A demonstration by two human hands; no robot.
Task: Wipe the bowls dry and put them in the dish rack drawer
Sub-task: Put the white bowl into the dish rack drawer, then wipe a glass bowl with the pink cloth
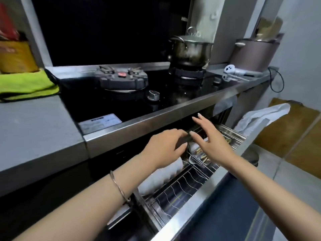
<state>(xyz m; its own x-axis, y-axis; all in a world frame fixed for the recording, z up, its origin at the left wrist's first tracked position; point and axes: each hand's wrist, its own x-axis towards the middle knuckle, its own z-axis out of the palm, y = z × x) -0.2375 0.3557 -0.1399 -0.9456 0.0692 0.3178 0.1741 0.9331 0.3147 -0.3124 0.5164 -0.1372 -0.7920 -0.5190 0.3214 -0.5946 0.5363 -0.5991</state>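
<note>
Left hand [163, 146]: fingers [177, 132] curled over the top edge of a dark bowl [183, 141], clamped on it. The bowl is blurred and mostly hidden; only a dark, dull curved edge shows, held on its side above the rack.

Right hand [214, 143]: fingers [199, 121] straight and spread apart, gripping nothing. The thumb tip lies against the bowl's right edge.

The bowl sits between the two hands, over the back of the open drawer [199, 197], under the stove's steel front edge.

In the drawer: a wire rack [182, 186]. White bowls [161, 176] stand on edge in a row at its left, just below the left wrist. A basket [199, 154] of utensils sits under the right hand. The front rack slots are bare wire.

A thin bracelet [119, 186] is on the left forearm.

Above: a black stove [121, 105] with a steel pot [190, 47] on the right burner and a dark lid [123, 79] on the left one. A green cloth [26, 84] lies on the grey counter [34, 127] at far left.
</note>
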